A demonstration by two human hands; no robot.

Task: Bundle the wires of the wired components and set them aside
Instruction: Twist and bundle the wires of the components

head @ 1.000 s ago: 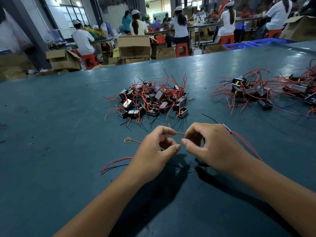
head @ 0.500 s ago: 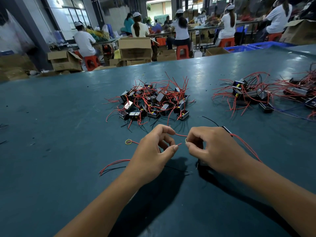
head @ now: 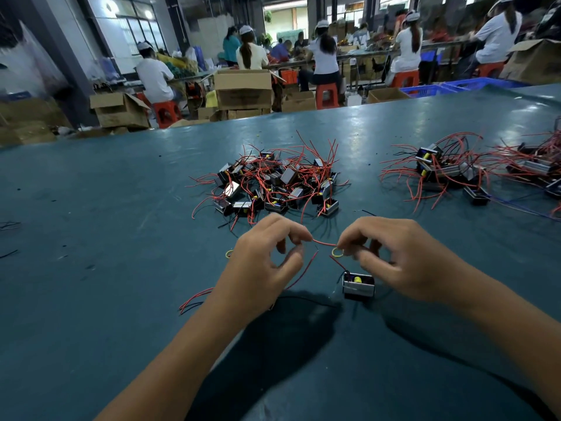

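Note:
A small black-and-silver wired component (head: 358,285) sits on the green table (head: 91,268) just under my right hand. A red wire (head: 324,243) stretches between both hands. My left hand (head: 261,268) pinches its left end. My right hand (head: 397,256) pinches the other end together with a small yellow rubber band (head: 337,253). More red wire (head: 303,268) trails down and left under my left hand.
A heap of wired components (head: 273,183) lies in the middle of the table beyond my hands. A second heap (head: 455,174) spreads at the right. Another yellow band (head: 229,253) lies left of my left hand. People sit among cardboard boxes (head: 243,89) behind the table.
My hands have drawn apart, stretching the red wire between them. The component, hidden under my right hand before, now shows, and the yellow band is at my right fingertips.

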